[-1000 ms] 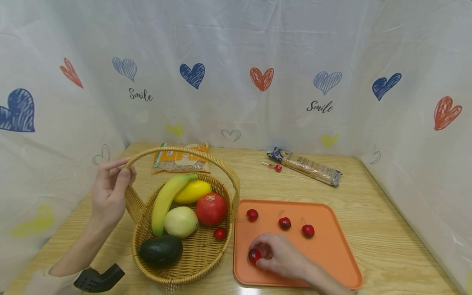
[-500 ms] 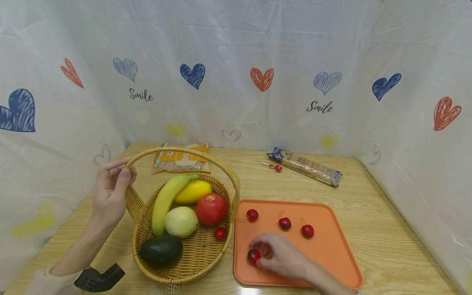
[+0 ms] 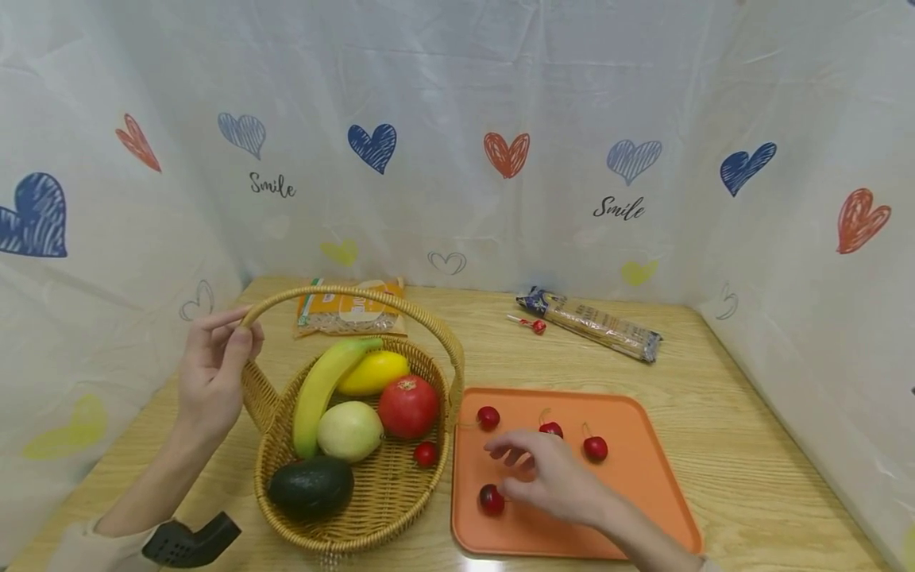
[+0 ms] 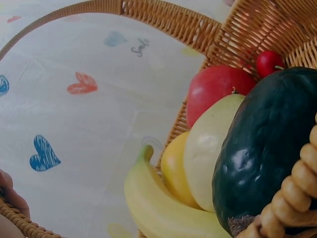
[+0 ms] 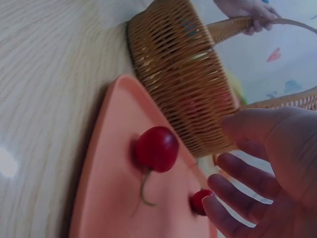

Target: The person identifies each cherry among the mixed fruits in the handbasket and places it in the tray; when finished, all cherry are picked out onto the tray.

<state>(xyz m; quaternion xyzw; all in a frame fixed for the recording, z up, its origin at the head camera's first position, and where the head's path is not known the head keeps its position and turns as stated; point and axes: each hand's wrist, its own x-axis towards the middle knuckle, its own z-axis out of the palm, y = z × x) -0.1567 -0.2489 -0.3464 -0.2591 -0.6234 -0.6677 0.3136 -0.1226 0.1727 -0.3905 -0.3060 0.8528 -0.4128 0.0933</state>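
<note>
Above the orange tray [image 3: 636, 492], the right hand [image 3: 557, 483], fingers and thumb parted; just below its thumb, the nearest cherry [image 3: 491, 500]. Beyond the hand, three further cherries [image 3: 596, 449]. To its left, the wicker basket [image 3: 393, 494] of fruit [image 3: 350, 431], its handle [image 3: 452, 346] pinched by the left hand [image 3: 214, 377]. Farthest beyond the right hand: lollipop [image 3: 538, 326], long packet [image 3: 599, 325], orange packet [image 3: 368, 311].

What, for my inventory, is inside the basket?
The basket holds a banana, a yellow fruit, a pale fruit, a dark-green fruit, a large red fruit and a small red fruit. Anything underneath is covered.
</note>
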